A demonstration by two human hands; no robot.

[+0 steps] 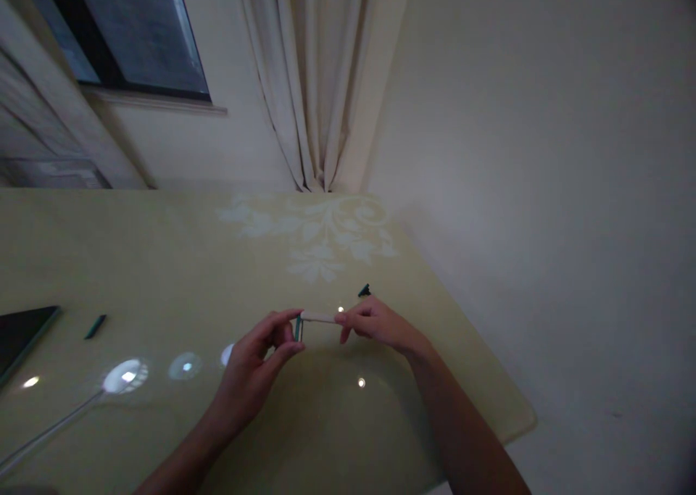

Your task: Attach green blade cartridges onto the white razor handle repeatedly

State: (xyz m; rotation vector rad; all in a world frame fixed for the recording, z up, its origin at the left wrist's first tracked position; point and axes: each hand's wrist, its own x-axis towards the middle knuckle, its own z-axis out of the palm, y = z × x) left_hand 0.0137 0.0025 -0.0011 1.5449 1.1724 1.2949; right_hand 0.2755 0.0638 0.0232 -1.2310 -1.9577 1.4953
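Note:
My left hand (pixel 258 361) pinches a small flat green piece (pixel 299 329) between thumb and fingertips, held upright above the table. From the top of that piece a thin pale strip (pixel 320 317) runs across to my right hand (pixel 375 325), whose thumb and forefinger close on its other end. The strip touches or nearly touches the green piece; I cannot tell whether they are joined. Just beyond my right hand a small dark green and black piece (pixel 364 290) lies on the table.
On the glossy yellow-green table (pixel 462 379) a small dark green bar (pixel 96 326) lies to the left, beside a dark flat panel (pixel 25 335). A thin pale rod or cable (pixel 51 431) crosses the lower left. A wall (pixel 544 190) borders the right side; a curtain (pixel 315 82) hangs behind.

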